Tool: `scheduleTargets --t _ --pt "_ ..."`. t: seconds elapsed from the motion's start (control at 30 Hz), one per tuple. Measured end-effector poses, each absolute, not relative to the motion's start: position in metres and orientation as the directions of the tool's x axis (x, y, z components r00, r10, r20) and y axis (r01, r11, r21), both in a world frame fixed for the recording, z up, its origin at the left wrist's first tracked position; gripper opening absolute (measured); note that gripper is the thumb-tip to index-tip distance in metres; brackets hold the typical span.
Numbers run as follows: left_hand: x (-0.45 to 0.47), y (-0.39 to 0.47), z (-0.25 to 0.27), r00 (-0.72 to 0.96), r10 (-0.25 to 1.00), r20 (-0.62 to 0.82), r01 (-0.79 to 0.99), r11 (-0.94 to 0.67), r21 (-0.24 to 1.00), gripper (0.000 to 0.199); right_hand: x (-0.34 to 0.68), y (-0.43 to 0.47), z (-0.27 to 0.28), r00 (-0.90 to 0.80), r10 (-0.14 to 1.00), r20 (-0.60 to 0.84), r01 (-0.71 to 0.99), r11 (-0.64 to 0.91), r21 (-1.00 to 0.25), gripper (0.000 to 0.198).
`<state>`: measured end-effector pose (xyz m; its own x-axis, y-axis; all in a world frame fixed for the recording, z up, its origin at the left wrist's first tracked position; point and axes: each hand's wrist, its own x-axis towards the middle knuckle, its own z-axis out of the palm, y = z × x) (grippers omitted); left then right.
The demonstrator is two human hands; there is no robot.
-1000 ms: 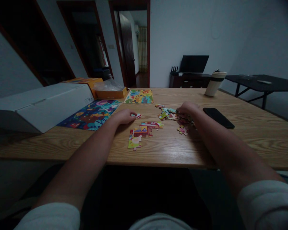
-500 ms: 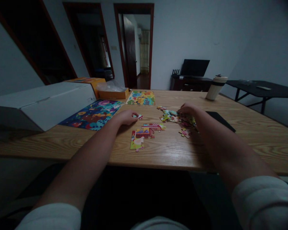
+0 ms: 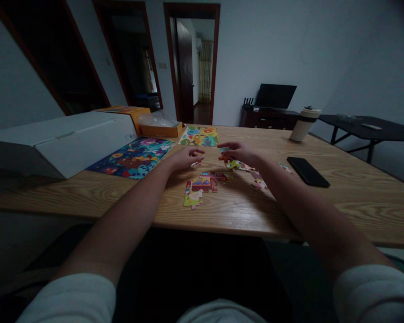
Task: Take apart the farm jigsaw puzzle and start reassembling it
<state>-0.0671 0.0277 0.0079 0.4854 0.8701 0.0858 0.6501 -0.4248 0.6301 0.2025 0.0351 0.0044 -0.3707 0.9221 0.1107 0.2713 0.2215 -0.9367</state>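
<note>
Sorting colourful cardboard jigsaw pieces on a light wooden counter.

Left hand hovers with fingers loosely spread, empty, above a small loose piece; right hand pinches a pale blue puzzle piece at its fingertips. Just below lies the partly joined red-and-yellow puzzle section; scattered loose pieces lie beside the right forearm, a black phone farther right.

Single head-worn view, forward and down over the near table.
</note>
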Motion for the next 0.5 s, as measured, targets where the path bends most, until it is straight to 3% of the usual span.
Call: scheduleTargets --t 0.07,0.17,0.33,0.5 --pt "-0.061 0.024 0.007 0.516 0.849 0.115 0.528 -0.421 0.737 0.048 0.180 0.025 0.000 -0.403 0.898 0.177 0.219 0.283 -0.934 0.038" --pt "-0.057 0.023 0.002 0.520 0.844 0.128 0.476 -0.411 0.778 0.047 0.158 0.015 -0.006 -0.387 0.896 0.218 0.273 0.337 -0.901 0.034" --pt "-0.061 0.029 -0.005 0.481 0.873 0.084 0.611 -0.402 0.682 0.032 0.156 0.006 -0.013 -0.356 0.887 0.294 0.478 0.444 -0.758 0.022" --pt "-0.060 0.033 -0.010 0.494 0.867 0.062 0.702 -0.439 0.561 0.036 0.166 -0.002 -0.019 -0.454 0.849 0.271 0.626 0.520 -0.581 0.028"
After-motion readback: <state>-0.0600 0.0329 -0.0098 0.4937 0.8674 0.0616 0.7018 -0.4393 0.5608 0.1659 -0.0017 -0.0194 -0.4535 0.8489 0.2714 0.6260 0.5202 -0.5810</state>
